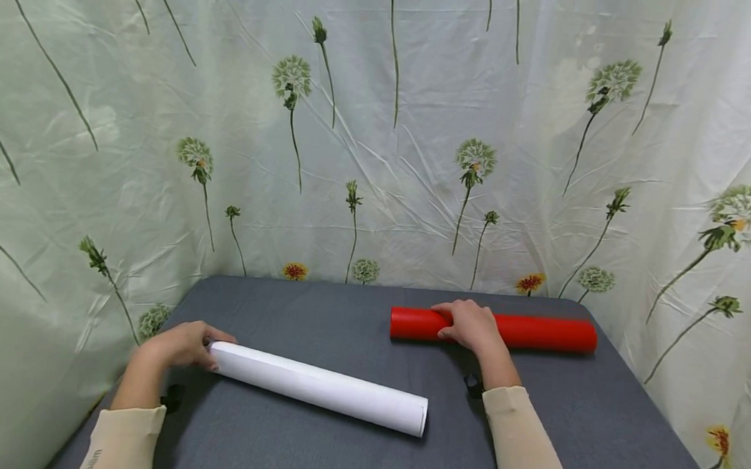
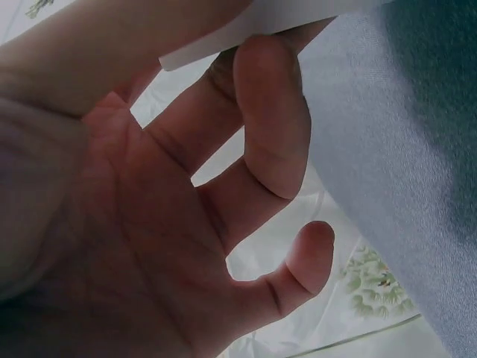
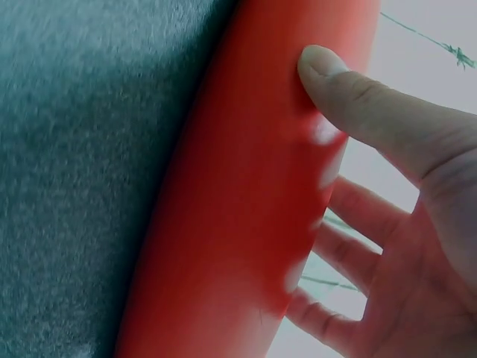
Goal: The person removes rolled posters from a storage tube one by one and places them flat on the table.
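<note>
A rolled white sheet (image 1: 321,387) lies slantwise across the grey table, its right end nearer to me. My left hand (image 1: 178,344) pinches its left end. In the left wrist view the edge of the white roll (image 2: 257,19) shows between thumb and fingers, and the little finger is apart from it. Farther back on the right, a red roll (image 1: 544,334) lies nearly parallel to the table's back edge. My right hand (image 1: 473,326) grips it left of its middle. The right wrist view shows the thumb on the near side of the red roll (image 3: 223,186), with fingers reaching behind it.
The dark grey table (image 1: 297,456) ends at the back against a pale curtain (image 1: 417,194) printed with dandelions. The curtain also hangs down along the left and right sides. Each wrist wears a small black device below the hand.
</note>
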`<state>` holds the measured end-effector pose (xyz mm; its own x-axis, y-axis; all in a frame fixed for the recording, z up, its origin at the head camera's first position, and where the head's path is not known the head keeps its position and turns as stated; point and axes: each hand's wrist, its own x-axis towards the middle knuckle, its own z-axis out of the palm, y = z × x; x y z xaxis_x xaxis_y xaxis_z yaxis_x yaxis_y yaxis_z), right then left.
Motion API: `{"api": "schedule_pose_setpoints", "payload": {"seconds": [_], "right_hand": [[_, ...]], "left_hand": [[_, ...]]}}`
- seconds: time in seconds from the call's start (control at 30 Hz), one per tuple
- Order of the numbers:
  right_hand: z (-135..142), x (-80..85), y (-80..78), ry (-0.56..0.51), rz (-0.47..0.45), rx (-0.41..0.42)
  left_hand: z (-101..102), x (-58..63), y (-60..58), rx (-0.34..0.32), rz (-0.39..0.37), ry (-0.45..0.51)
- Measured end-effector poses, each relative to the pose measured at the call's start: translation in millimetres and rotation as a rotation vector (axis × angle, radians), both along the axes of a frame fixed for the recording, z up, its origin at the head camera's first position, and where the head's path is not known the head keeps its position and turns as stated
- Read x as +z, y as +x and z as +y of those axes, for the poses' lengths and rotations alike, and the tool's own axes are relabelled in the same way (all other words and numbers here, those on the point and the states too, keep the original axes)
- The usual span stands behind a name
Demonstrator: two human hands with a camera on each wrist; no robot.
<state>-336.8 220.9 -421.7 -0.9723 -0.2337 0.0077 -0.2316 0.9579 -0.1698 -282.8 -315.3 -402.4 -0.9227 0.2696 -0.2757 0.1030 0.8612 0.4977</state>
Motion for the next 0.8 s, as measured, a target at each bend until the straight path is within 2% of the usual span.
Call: {"api": "schedule_pose_setpoints", "payload": {"seconds": [0.2,0.53,0.8], "right_hand": [[-11,-0.5,3.4,0.013,0.02,-0.013],[-26,-3.0,8.6,-0.026,0.007,-0.095],[-21,-6.6,11.0,-0.077,0.022,-0.104]], "left_hand": [[3,-2.2,-2.5,-0.021,0.035,-0.046],[9,-4.5,-3.8,-0.027,0.061,-0.07],[7,-4.1,-5.4,-0.035,0.066,-0.087]]}}
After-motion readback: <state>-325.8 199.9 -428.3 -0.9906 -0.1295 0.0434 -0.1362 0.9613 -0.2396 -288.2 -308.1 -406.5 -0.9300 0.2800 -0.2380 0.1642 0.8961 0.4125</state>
